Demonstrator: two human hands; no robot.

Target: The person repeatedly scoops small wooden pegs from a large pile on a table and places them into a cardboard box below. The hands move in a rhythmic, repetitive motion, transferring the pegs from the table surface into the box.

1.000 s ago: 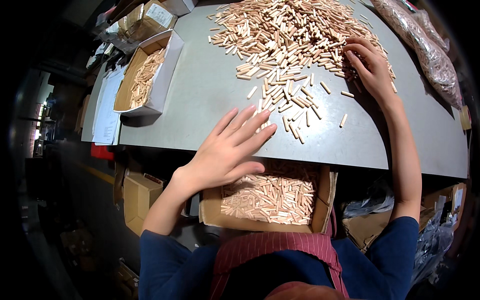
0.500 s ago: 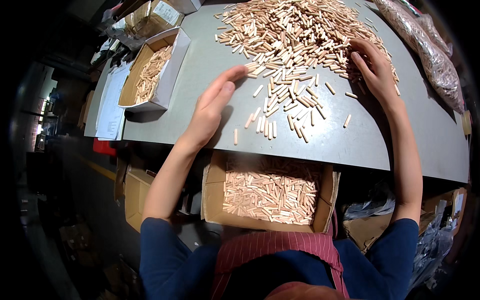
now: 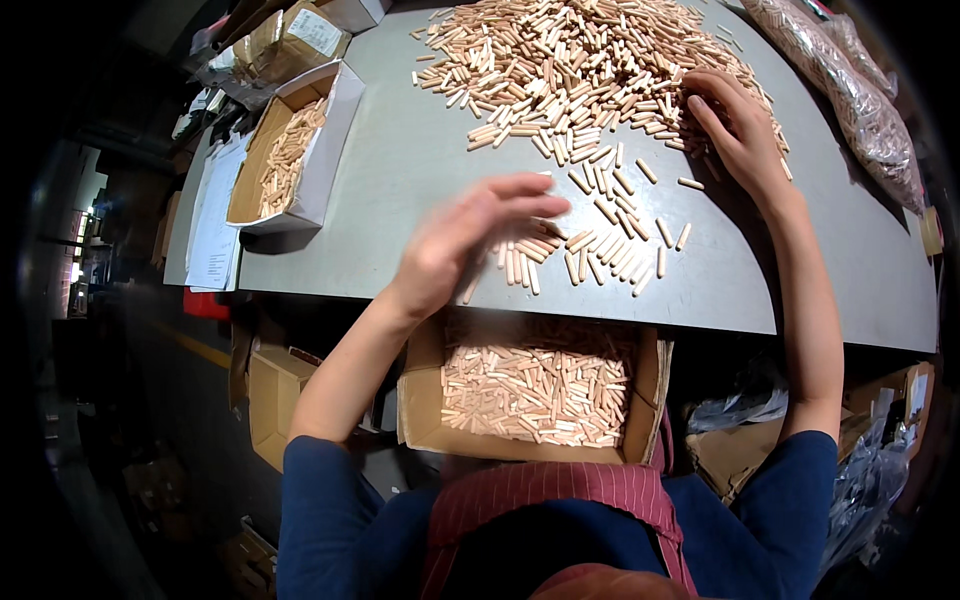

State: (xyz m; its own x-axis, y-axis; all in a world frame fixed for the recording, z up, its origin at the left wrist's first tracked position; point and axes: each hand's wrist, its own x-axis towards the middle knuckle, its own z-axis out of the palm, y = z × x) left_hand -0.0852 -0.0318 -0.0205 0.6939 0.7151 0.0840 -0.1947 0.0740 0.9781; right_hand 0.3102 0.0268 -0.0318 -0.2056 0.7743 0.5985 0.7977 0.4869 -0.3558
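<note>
Short wooden dowels form a large pile (image 3: 570, 60) at the far side of the grey table (image 3: 390, 130). Nearer the front edge lies a loose scatter of dowels (image 3: 620, 255). My left hand (image 3: 450, 245), partly blurred, hovers over the left of this scatter with its fingers stretched out and hides some pieces. At the right flank of the pile rests my right hand (image 3: 745, 140), curved, thumb and forefinger apart; its other fingers are mostly hidden. Below the table edge, in front of me, an open cardboard box (image 3: 425, 425) holds many more dowels (image 3: 540, 395).
A white-sided box (image 3: 338, 140) with dowels stands at the left, beside papers (image 3: 215, 225). Behind it is a taped carton (image 3: 285, 45). Clear plastic bags of dowels (image 3: 850, 100) lie along the right edge, near a tape roll (image 3: 932, 230). Another open carton (image 3: 272, 400) sits low at the left.
My left hand has swept right and slightly nearer me. Loose dowels near the front edge have shifted and bunched together. My right hand stays at the pile, almost unmoved.
</note>
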